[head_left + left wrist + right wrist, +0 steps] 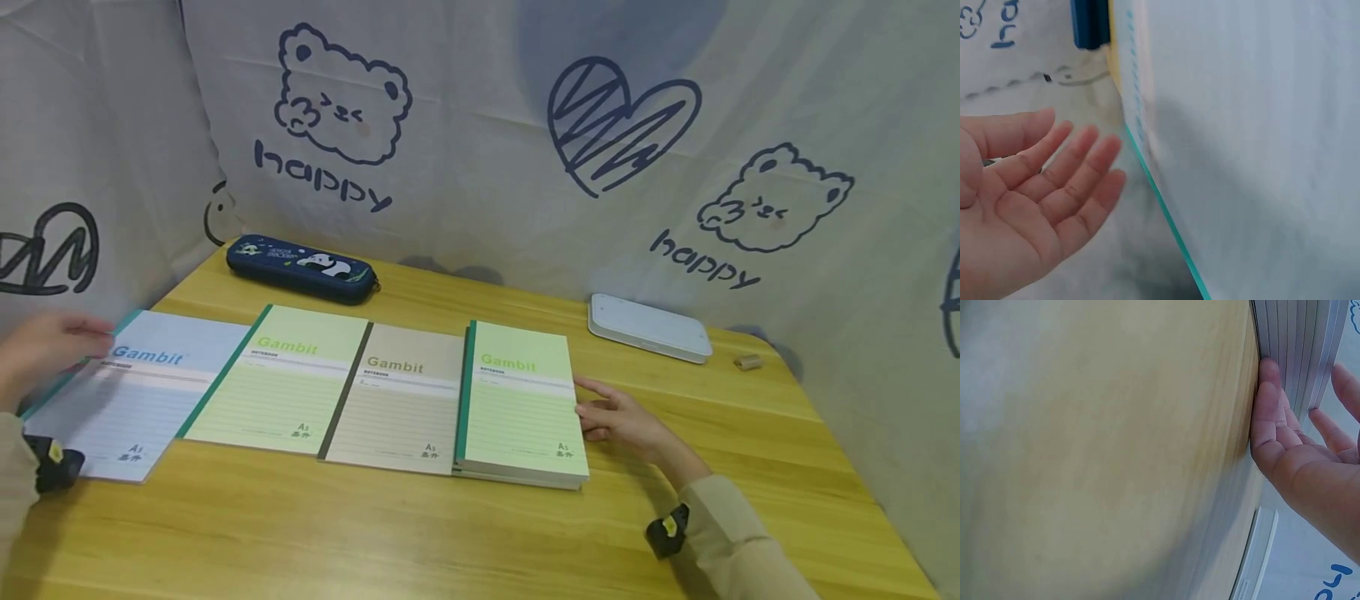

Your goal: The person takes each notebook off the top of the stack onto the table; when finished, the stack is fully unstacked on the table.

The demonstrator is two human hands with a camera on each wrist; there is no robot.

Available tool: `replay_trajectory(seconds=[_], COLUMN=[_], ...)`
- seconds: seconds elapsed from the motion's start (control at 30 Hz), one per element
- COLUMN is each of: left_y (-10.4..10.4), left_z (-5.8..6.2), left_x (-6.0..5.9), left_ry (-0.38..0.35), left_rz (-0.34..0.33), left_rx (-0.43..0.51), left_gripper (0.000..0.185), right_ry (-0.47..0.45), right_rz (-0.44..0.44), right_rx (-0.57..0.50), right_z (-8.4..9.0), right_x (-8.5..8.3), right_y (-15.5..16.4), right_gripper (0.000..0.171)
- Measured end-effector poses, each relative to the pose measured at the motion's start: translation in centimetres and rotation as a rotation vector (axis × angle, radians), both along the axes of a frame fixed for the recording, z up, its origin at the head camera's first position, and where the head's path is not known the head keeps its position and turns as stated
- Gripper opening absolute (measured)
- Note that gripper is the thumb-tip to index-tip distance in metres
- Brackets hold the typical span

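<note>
My left hand (51,348) is beside the spine edge of a blue notebook (161,400) at the left end of the row. In the left wrist view its fingers (1079,187) are spread loosely, with nothing in them. My right hand (621,423) touches the right side of a stack of notebooks (521,392) topped by a light green one. The right wrist view shows the fingertips against the stack's page edges (1297,344). Between lie another light green notebook (273,383) and a beige notebook (401,400), side by side.
A dark blue panda pencil case (300,268) lies at the back left of the wooden table (390,533). Towards the back right are a white flat case (648,327) and a small tan object (747,362). A printed white curtain (465,167) surrounds the table.
</note>
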State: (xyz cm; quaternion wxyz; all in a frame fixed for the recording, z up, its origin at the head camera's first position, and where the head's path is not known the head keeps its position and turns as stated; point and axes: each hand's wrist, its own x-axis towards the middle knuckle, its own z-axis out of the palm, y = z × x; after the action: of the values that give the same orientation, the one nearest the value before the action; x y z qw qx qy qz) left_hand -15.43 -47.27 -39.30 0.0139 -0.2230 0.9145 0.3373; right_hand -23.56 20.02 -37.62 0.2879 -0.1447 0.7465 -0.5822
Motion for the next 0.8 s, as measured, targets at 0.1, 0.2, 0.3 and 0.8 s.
replay_trajectory(seconds=[0.1,0.2,0.3,0.8], left_y=[1.5,3.2,4.8,8.9], left_z=[1.0,2.3,3.2,-0.6], left_x=[-0.5,-1.1,-1.8,-10.5], left_ry=[0.047,0.095,0.115,0.267], left_rz=[-0.006,-0.015,-0.032,-0.224], left_rx=[0.037,0.063,0.105,0.22], left_gripper=[0.047,0.047,0.052,0.058], right_ry=[-0.002,-0.007,-0.011,-0.005], right_rz=[-0.008,-0.019,-0.026,-0.012], right_rx=[0.003,0.006,0.009,0.001], right_z=[0.0,0.1,0.1,0.1], right_x=[0.1,0.2,0.2,0.1], right_y=[0.0,0.0,-0.1,0.0], right_gripper=[0.065,0.065,0.063,0.063])
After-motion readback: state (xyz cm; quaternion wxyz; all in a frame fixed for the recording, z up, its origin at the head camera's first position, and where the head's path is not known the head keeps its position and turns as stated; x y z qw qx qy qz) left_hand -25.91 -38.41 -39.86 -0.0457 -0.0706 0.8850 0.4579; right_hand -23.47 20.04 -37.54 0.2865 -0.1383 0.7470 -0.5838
